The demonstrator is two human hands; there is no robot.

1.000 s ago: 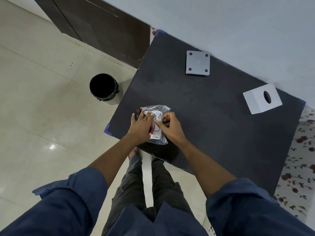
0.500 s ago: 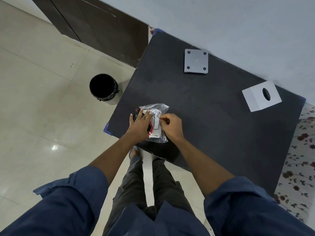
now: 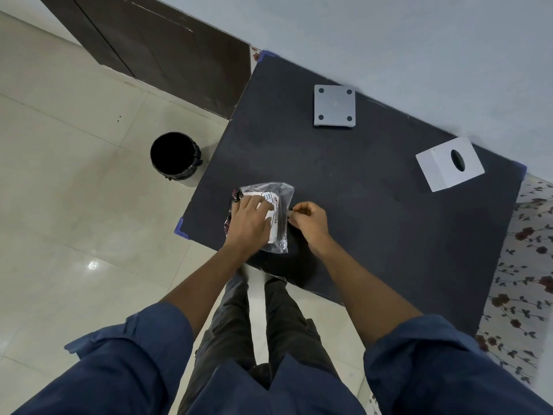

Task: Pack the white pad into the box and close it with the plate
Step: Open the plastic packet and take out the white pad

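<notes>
Fingers of the left hand (image 3: 250, 221) press flat on a clear bag (image 3: 276, 211) near the table (image 3: 374, 211) edge; the right hand (image 3: 308, 220) pinches its side. Judged: unbagging comes first, needing a steady pull. One bag, one grey plate (image 3: 334, 105), one white box (image 3: 449, 163), well apart; the pad is likely bagged.

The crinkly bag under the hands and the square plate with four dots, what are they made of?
The bag looks like thin clear plastic: it is see-through, wrinkled and catches glints of light. The square plate looks like matte grey metal or hard plastic; it is flat and stiff with four dark corner holes, but the picture can't settle which.
</notes>
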